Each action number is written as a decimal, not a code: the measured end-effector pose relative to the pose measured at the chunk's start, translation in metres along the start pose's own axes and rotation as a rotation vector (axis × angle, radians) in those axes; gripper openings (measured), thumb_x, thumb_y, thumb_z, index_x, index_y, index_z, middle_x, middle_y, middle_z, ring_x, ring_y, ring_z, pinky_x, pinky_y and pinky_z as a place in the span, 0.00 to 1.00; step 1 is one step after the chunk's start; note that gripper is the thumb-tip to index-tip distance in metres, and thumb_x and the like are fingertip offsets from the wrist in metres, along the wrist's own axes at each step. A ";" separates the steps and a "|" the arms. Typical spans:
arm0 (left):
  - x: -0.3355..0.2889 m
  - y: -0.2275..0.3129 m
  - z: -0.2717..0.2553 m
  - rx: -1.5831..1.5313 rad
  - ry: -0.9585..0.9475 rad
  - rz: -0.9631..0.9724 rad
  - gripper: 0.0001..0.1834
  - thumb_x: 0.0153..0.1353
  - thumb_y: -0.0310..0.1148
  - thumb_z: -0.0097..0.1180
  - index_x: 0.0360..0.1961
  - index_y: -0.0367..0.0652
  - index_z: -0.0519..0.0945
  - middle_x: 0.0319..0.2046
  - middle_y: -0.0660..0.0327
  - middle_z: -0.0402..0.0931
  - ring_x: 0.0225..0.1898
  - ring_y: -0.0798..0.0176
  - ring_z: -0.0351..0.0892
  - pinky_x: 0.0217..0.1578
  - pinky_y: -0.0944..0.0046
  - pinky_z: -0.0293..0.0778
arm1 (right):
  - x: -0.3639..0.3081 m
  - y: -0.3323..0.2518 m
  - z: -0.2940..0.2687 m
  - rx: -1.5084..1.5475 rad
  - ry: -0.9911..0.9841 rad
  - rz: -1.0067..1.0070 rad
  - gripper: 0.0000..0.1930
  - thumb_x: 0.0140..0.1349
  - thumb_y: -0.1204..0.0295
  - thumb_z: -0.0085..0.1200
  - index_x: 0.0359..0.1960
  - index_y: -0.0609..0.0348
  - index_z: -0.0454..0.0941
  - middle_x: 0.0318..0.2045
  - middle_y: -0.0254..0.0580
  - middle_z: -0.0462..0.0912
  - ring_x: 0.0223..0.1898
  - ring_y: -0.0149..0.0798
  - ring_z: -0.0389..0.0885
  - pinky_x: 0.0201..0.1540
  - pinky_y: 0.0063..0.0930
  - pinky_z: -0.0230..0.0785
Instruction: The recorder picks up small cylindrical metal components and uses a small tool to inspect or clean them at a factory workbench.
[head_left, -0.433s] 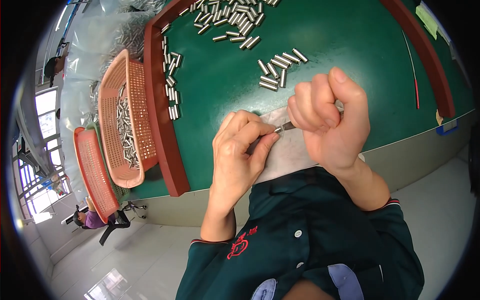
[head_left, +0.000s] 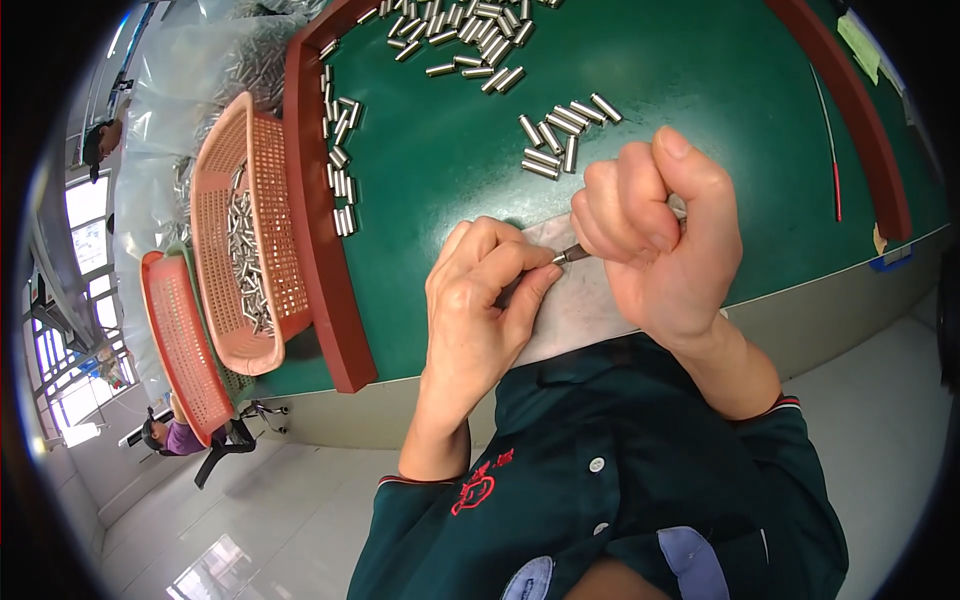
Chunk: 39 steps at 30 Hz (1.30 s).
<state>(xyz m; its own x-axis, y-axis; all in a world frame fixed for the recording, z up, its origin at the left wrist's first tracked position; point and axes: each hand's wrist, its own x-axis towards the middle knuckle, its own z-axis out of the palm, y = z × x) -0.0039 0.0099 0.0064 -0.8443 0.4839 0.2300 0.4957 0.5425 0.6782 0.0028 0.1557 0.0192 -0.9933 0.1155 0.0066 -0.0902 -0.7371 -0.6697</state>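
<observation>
My left hand (head_left: 482,295) is closed, with thumb and forefinger pinching a small shiny metal cylinder (head_left: 559,260). Only the cylinder's right end shows; the fingers hide the rest. My right hand (head_left: 655,235) is a fist around a dark tapered tool (head_left: 575,253), whose kind I cannot make out. The tool's narrow tip meets the exposed end of the cylinder. Both hands are over a pale cloth (head_left: 570,320) at the near edge of the green table. Beyond them lies a small group of metal cylinders (head_left: 566,125).
A larger pile of cylinders (head_left: 480,40) lies at the far side, and several line the left red-brown rail (head_left: 318,240). Past that rail stand an orange basket (head_left: 275,350) of metal parts and a red basket (head_left: 185,340). A red-handled thin rod (head_left: 837,190) lies right.
The tool in my right hand has shifted slightly left and its tip now meets the cylinder's end. Less of the cylinder shows. My left hand keeps its pinch.
</observation>
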 end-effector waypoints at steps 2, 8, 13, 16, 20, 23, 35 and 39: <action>0.000 -0.001 0.000 -0.006 0.000 0.001 0.07 0.38 0.21 0.62 0.22 0.39 0.77 0.21 0.62 0.68 0.24 0.61 0.66 0.24 0.65 0.63 | 0.001 0.001 0.000 0.000 0.002 0.004 0.22 0.61 0.63 0.29 0.07 0.50 0.50 0.05 0.27 0.51 0.11 0.24 0.41 0.14 0.21 0.37; -0.001 -0.002 0.001 -0.019 -0.001 -0.007 0.07 0.38 0.21 0.62 0.22 0.39 0.77 0.21 0.62 0.68 0.24 0.61 0.66 0.24 0.65 0.63 | 0.000 0.003 -0.002 -0.013 -0.034 -0.010 0.22 0.62 0.63 0.27 0.08 0.50 0.50 0.05 0.27 0.51 0.11 0.24 0.41 0.15 0.21 0.37; 0.000 -0.002 0.000 -0.032 -0.011 -0.009 0.07 0.38 0.22 0.62 0.22 0.38 0.77 0.21 0.62 0.68 0.24 0.61 0.66 0.24 0.65 0.63 | -0.001 0.003 -0.001 -0.066 -0.031 -0.034 0.23 0.64 0.61 0.26 0.09 0.50 0.51 0.06 0.27 0.51 0.10 0.24 0.42 0.15 0.21 0.38; 0.001 -0.005 0.000 -0.049 -0.028 -0.014 0.07 0.37 0.22 0.62 0.21 0.38 0.77 0.21 0.62 0.67 0.24 0.61 0.66 0.24 0.65 0.63 | -0.001 0.002 -0.003 -0.127 -0.069 0.002 0.23 0.64 0.59 0.27 0.09 0.49 0.51 0.07 0.26 0.51 0.11 0.24 0.42 0.16 0.21 0.39; 0.003 -0.007 -0.002 -0.084 -0.038 -0.011 0.08 0.36 0.21 0.62 0.21 0.38 0.77 0.20 0.62 0.66 0.23 0.61 0.66 0.23 0.65 0.63 | -0.004 0.001 0.004 -0.195 -0.028 0.043 0.24 0.63 0.59 0.27 0.08 0.49 0.51 0.07 0.26 0.51 0.11 0.25 0.43 0.17 0.22 0.41; 0.004 -0.007 -0.005 -0.117 -0.047 -0.021 0.08 0.36 0.20 0.62 0.21 0.38 0.77 0.19 0.61 0.65 0.23 0.61 0.65 0.22 0.65 0.63 | -0.005 0.001 0.004 -0.178 -0.074 0.057 0.24 0.63 0.59 0.27 0.07 0.49 0.51 0.07 0.27 0.52 0.11 0.26 0.46 0.17 0.23 0.42; 0.003 -0.002 -0.002 -0.080 -0.041 -0.059 0.07 0.36 0.19 0.62 0.19 0.36 0.75 0.17 0.60 0.63 0.22 0.59 0.65 0.23 0.64 0.63 | -0.008 0.013 0.014 -0.404 -0.185 -0.289 0.18 0.59 0.73 0.33 0.09 0.56 0.54 0.08 0.30 0.54 0.10 0.28 0.48 0.16 0.25 0.41; -0.001 -0.005 0.004 -0.066 -0.011 -0.063 0.07 0.38 0.21 0.63 0.21 0.37 0.77 0.18 0.60 0.65 0.23 0.61 0.66 0.23 0.64 0.63 | -0.002 0.002 -0.003 -0.108 0.031 -0.085 0.22 0.64 0.64 0.27 0.08 0.50 0.51 0.08 0.27 0.50 0.11 0.25 0.43 0.16 0.22 0.40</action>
<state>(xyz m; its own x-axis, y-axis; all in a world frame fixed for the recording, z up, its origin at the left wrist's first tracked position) -0.0049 0.0093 0.0001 -0.8709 0.4581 0.1777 0.4269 0.5262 0.7354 0.0051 0.1554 0.0157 -0.9794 0.1966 0.0451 -0.1644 -0.6483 -0.7435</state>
